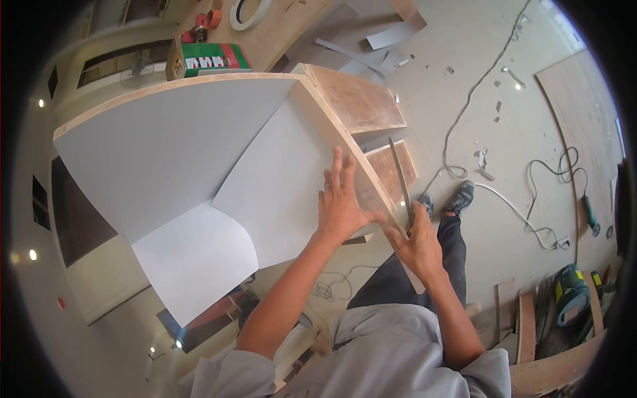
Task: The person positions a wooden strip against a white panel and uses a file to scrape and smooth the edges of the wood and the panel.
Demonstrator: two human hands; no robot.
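Observation:
Before me stands a wooden box-like piece with white-lined inner faces and bare wood edges. My left hand lies against the inside of its right-hand panel, fingers spread and thumb toward the edge. On the outer side of that panel, my right hand is closed around the handle of a long flat metal file. The file's blade points away from me, alongside the panel edge. My right fingertips are right at that edge.
Behind the box are a green-and-red carton and a tape roll on a wooden bench. Cables and scraps lie across the floor. An angle grinder rests at right, with offcuts below it.

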